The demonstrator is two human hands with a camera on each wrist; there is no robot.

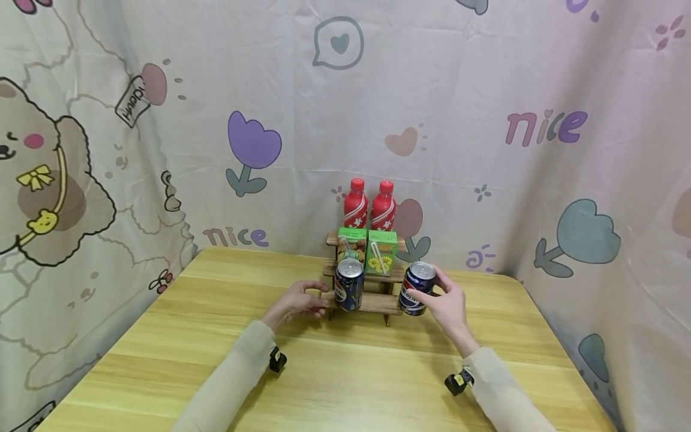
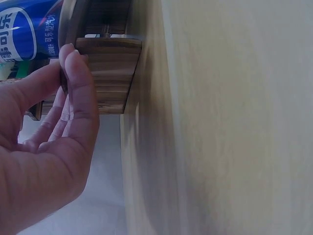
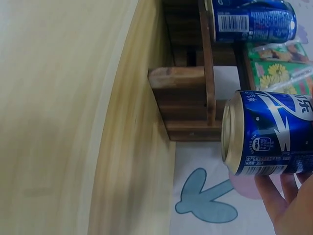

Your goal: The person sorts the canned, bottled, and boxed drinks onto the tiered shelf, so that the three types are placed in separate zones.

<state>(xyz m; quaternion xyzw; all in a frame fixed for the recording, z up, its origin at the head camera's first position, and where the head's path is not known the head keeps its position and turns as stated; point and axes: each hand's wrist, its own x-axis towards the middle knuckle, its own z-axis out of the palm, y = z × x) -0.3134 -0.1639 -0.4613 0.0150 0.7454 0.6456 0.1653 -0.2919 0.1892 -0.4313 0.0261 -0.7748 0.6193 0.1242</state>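
A small wooden tiered rack [image 1: 372, 303] stands on the table, its lowest step bearing a blue cola can [image 1: 348, 288] at the left end. My left hand [image 1: 302, 300] pinches the left end of that step between thumb and fingers, just below the can, as the left wrist view shows. With my right hand [image 1: 445, 303] I grip a second blue cola can [image 1: 414, 294], upright at the step's right end. In the right wrist view this can [image 3: 266, 132] is raised off the table, its bottom rim beside the step's edge [image 3: 209, 98].
Two green drink cartons with straws, a left carton [image 1: 352, 240] and a right carton [image 1: 381, 252], stand on the middle step. Behind them are two red bottles, one left [image 1: 355, 204] and one right [image 1: 383, 207]. A patterned curtain [image 1: 335, 120] hangs behind the wooden table [image 1: 367, 384].
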